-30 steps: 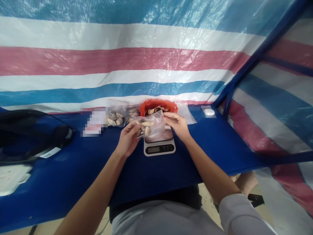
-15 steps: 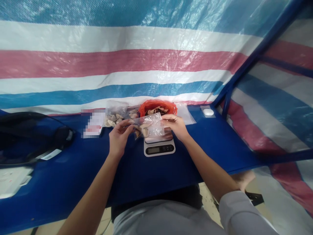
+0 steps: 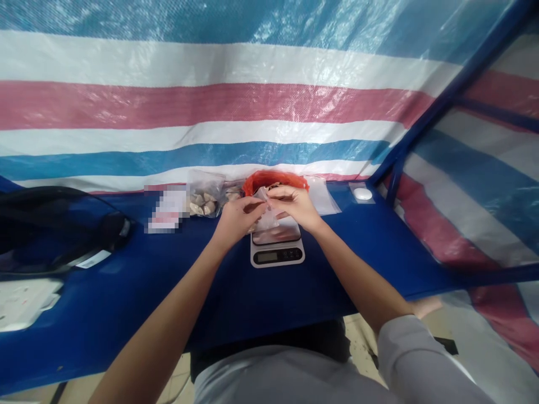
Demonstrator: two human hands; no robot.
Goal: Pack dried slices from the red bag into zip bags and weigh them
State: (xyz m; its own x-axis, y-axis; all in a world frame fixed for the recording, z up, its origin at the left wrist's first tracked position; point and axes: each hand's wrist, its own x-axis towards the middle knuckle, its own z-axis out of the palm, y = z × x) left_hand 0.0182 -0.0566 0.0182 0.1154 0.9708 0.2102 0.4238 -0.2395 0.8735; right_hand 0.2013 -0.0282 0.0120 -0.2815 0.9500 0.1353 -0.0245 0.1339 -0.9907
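Both hands pinch the top of a clear plastic bag (image 3: 266,223), close together above a small white digital scale (image 3: 278,257). My left hand (image 3: 239,220) has thumb and fingers closed on the bag's left side. On its right side, my right hand (image 3: 297,206) grips the upper edge between thumb and fingertips. What lies inside the bag is mostly hidden by my left hand. Right behind my hands sits a red plastic bag (image 3: 275,178) with brownish dried pieces in it. To the left stands a clear bag of pale brown pieces (image 3: 204,203).
Flat clear bags (image 3: 326,196) lie right of the red bag, and a white round object (image 3: 362,194) farther right. On the left are a blurred-out card (image 3: 168,209), a black strapped item (image 3: 105,235) and a white power strip (image 3: 27,303). Striped tarpaulin (image 3: 219,106) walls the blue table (image 3: 177,292).
My left hand has moved right, up to my right hand. The clear bag, stretched out between them before, is now bunched upright with its top pinched by both hands.
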